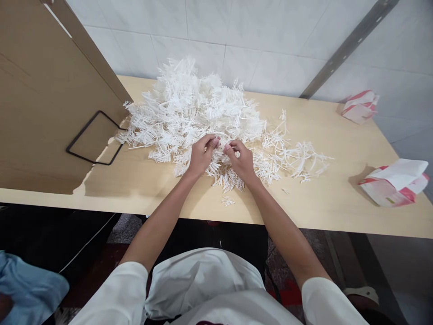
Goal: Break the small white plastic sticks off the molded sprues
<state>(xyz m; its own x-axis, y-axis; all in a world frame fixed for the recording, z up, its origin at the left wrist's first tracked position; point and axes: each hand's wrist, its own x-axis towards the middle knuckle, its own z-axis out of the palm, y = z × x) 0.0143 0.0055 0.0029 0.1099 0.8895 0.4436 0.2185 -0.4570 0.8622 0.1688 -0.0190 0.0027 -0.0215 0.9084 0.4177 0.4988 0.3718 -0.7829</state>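
Observation:
A big heap of thin white branched pieces (199, 104), like plastic sprues with many short prongs, covers the middle of the table. At its front edge, my left hand (203, 153) is closed in a pinch, thumb against fingers, on a white branched piece. Close beside it my right hand (241, 159) also pinches at the same small white piece; its exact shape between the fingertips is partly hidden. Below the hands lie loose short white sticks (228, 201). To the right, bare branched pieces (304, 160) spread out from the heap.
A brown cardboard panel (50, 104) stands on the left, with a black wire frame (94, 137) at its foot. Two red-and-white paper packets (394, 183) sit on the table's (324, 203) right side. Behind are a tiled wall (270, 40) and a slotted metal post (348, 49).

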